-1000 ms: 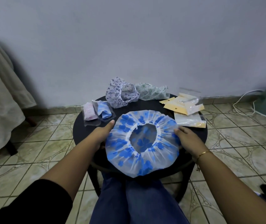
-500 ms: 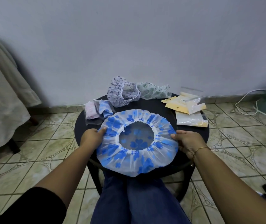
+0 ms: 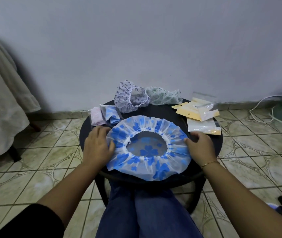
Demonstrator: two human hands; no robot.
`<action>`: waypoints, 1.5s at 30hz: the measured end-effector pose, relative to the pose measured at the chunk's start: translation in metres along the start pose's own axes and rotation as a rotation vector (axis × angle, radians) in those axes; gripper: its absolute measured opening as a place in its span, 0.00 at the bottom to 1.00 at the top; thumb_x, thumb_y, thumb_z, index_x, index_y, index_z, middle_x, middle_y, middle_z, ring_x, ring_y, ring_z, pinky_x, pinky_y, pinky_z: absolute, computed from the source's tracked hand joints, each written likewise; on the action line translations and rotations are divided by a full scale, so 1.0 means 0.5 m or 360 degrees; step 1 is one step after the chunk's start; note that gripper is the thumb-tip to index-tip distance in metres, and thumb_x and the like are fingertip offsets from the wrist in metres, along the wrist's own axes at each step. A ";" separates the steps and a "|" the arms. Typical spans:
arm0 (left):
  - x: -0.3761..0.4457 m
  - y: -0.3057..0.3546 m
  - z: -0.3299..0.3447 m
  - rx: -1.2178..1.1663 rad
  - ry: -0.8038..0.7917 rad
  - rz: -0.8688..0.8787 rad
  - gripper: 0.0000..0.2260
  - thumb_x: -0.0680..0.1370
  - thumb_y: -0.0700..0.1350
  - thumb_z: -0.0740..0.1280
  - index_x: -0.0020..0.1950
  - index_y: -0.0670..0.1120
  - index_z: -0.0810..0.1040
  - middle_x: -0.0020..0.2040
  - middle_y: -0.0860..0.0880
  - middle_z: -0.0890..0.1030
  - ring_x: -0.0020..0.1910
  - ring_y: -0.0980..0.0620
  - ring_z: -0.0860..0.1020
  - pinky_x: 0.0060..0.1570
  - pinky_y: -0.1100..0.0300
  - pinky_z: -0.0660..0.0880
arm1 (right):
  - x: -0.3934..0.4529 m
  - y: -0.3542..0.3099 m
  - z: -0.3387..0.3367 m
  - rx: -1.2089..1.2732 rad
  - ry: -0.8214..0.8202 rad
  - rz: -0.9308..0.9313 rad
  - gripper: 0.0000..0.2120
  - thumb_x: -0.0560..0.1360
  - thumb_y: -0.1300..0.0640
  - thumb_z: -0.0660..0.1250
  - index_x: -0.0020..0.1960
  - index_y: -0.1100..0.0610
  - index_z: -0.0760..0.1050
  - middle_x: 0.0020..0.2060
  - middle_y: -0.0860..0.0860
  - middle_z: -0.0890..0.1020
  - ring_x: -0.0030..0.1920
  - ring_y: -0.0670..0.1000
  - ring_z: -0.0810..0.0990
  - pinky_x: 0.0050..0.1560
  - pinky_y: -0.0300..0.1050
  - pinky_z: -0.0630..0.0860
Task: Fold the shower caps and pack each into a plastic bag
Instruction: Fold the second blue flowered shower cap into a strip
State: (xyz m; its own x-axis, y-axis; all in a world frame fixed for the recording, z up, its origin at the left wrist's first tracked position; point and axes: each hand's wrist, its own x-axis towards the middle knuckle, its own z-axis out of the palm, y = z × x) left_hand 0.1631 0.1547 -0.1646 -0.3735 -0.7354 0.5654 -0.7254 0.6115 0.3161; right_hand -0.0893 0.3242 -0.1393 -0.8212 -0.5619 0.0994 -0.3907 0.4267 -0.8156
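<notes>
Our left hand pinches the blue-flowered shower cap at its nine o'clock edge. Our right hand, fingers curled, grips the three o'clock edge; both rest on the round table.

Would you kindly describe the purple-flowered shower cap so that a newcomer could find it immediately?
Start at the round black table by the grey wall. At its far edge two crumpled caps lie side by side; the purple-flowered shower cap is the left one. Unlike the pale green-patterned cap beside it, it bears small purple sprigs and its elastic opening gapes toward the camera.
</notes>
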 end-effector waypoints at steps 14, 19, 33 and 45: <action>0.001 -0.008 -0.028 0.0457 -0.1430 0.0082 0.61 0.46 0.86 0.40 0.76 0.61 0.44 0.78 0.55 0.43 0.77 0.54 0.44 0.71 0.45 0.47 | -0.025 -0.015 0.006 -0.0938 -0.1025 -0.0320 0.50 0.65 0.27 0.62 0.77 0.47 0.44 0.77 0.46 0.46 0.77 0.48 0.45 0.72 0.62 0.42; 0.005 0.047 -0.048 0.0654 -0.1281 0.0142 0.60 0.46 0.83 0.29 0.74 0.64 0.55 0.73 0.52 0.61 0.71 0.49 0.60 0.65 0.49 0.56 | -0.017 -0.014 0.009 -0.0714 -0.0430 -0.0443 0.30 0.73 0.41 0.66 0.72 0.47 0.64 0.75 0.50 0.58 0.75 0.51 0.53 0.72 0.54 0.51; 0.037 0.160 -0.061 0.0330 -0.0722 0.0480 0.15 0.80 0.58 0.57 0.60 0.56 0.77 0.58 0.53 0.77 0.56 0.51 0.76 0.47 0.58 0.71 | -0.029 -0.029 0.004 -0.0699 -0.0032 -0.0354 0.19 0.79 0.50 0.57 0.68 0.53 0.69 0.66 0.53 0.70 0.66 0.56 0.64 0.63 0.51 0.62; 0.029 0.043 0.052 0.0064 -0.1342 0.0130 0.31 0.78 0.64 0.51 0.78 0.53 0.50 0.78 0.50 0.45 0.77 0.50 0.42 0.75 0.51 0.44 | -0.002 0.043 0.037 -0.1117 -0.0829 -0.0496 0.33 0.79 0.37 0.45 0.77 0.50 0.40 0.77 0.47 0.40 0.76 0.47 0.38 0.72 0.58 0.36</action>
State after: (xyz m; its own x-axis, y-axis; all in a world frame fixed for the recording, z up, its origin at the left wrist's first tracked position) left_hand 0.1270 0.1496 -0.1692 -0.7200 -0.6710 -0.1770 -0.6916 0.6729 0.2624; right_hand -0.0891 0.3210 -0.1674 -0.4124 -0.8984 -0.1510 -0.8644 0.4382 -0.2464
